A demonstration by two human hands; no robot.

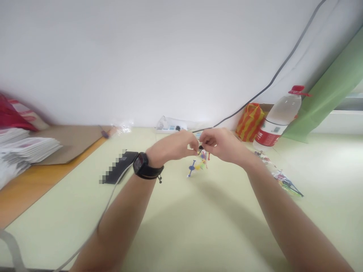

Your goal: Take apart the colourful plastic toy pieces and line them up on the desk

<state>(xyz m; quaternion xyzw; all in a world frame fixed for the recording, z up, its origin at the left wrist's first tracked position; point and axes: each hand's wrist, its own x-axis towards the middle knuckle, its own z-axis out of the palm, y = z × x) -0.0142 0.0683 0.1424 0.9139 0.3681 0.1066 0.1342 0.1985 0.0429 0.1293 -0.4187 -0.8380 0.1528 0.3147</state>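
Observation:
My left hand (177,145), with a black watch (141,165) on its wrist, has thumb and forefinger bent into a pinch. Facing it, my right hand (221,144) is closed, its fingertips on a small black plastic piece (201,147). Whether the left fingertips grip part of the same piece is too small to tell. Just below both hands is a cluster of colourful plastic toy pieces (203,163) in yellow, red and blue. A blue rod-like piece with a round middle (192,168) sticks out at the cluster's left side. How the pieces join is blurred.
On the right stand a large water bottle (276,121) and a red-and-yellow striped bag (249,121); more small plastic pieces (283,179) lie before them. A dark flat object (120,168), partly pixelated, and a white cable (109,204) are left. Stacked papers (31,149) lie farther left.

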